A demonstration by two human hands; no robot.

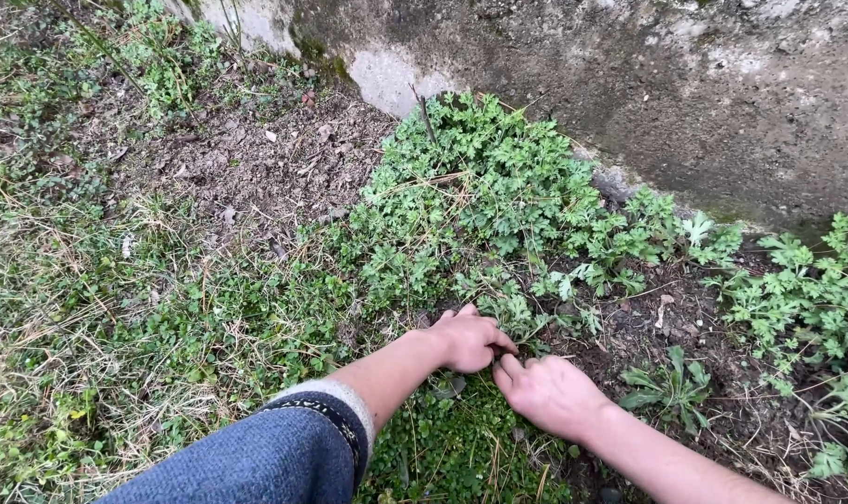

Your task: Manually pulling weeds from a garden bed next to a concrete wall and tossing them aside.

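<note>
Both hands meet low in the weeds at near centre. The left hand [469, 341] is curled, fingers drawn together on small leafy stems [520, 317] at the edge of a green weed patch [480, 196]. The right hand [550, 394] touches it, fingers bent; what they grip cannot be told. Bare soil [685, 317] lies right; a concrete wall [685, 93] stands far.

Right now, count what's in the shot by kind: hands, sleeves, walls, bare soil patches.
Hands: 2, left hand and right hand, both closed on low weeds
Sleeves: 1, blue sleeve
Walls: 1, concrete wall
Bare soil patches: 2
Total: 6
</note>
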